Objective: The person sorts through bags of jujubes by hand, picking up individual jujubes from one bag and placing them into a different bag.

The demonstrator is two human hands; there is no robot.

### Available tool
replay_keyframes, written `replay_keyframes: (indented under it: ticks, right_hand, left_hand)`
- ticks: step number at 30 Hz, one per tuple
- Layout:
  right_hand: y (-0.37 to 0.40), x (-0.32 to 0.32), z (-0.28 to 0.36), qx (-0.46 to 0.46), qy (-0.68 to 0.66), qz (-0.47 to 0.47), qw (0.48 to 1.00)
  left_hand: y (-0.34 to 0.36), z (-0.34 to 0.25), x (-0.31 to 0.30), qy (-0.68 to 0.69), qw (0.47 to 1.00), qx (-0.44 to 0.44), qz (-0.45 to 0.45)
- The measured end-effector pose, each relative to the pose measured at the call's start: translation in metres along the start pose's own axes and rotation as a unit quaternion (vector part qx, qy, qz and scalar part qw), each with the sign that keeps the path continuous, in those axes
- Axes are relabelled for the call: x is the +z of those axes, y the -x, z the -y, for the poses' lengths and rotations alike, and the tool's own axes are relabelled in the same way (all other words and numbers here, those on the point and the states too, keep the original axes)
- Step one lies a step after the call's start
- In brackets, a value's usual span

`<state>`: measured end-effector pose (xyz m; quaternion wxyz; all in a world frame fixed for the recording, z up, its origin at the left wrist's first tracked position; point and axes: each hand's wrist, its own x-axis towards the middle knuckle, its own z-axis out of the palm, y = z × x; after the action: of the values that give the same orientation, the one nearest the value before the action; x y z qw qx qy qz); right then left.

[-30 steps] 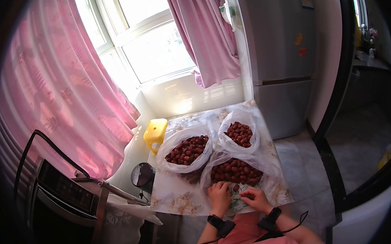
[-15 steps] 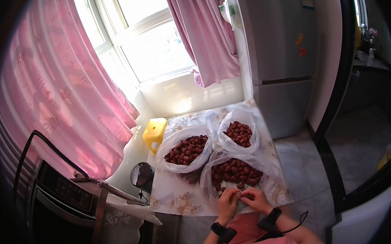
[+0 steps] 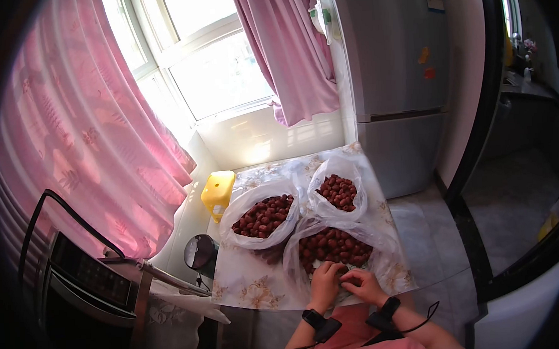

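My left hand (image 3: pixel 326 286) and my right hand (image 3: pixel 364 286) are close together at the near edge of the front plastic bag (image 3: pixel 386 248). That bag is spread open around a pile of dark red dates (image 3: pixel 334 244). The fingers of both hands are bent inward and closed, and whatever is between them is too small or hidden to make out. The left fingers lie right against the nearest dates. Behind stand two more clear bags: a left bag (image 3: pixel 253 242) of dates (image 3: pixel 264 217) and a smaller right bag (image 3: pixel 351 215) of dates (image 3: pixel 337 192).
A flowered cloth covers the table (image 3: pixel 251 293). A yellow stool (image 3: pixel 218 189) stands by its left side, near a dark round object (image 3: pixel 201 251). An oven-like appliance (image 3: pixel 86 279) is at the left, a fridge (image 3: pixel 404 149) at the back right. Pink curtains (image 3: pixel 88 134) frame the window.
My left hand has rolled over and moved slightly forward toward the dates, its fingers curling down. My right hand has stayed almost in place, fingers still bent. The view has shifted slightly.
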<state>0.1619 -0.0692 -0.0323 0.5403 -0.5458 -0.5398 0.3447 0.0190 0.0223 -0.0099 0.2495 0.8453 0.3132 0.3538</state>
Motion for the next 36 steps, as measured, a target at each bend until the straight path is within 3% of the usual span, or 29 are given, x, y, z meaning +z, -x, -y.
replay_keyframes:
  ticks: [8,10,13,16,36]
  right_hand:
    - [0.0,0.001,-0.002,0.011,-0.009,0.004,1.0]
    - [0.001,0.001,-0.006,0.013,-0.028,0.015,0.999]
    - [0.001,0.007,-0.005,0.038,-0.105,-0.03,0.993]
    - [0.001,0.005,0.003,0.084,-0.157,-0.011,0.984]
    - [0.002,0.002,-0.004,0.059,-0.13,-0.013,0.99]
  left_hand:
    - [0.006,0.007,0.004,0.015,0.999,0.008,-0.03]
    - [0.003,-0.012,-0.008,0.085,0.989,-0.076,-0.099]
    - [0.008,-0.012,-0.01,0.147,0.979,-0.056,-0.129]
    - [0.018,-0.019,-0.011,0.15,0.982,-0.041,-0.104]
    - [0.031,-0.014,-0.006,0.187,0.978,-0.035,-0.08]
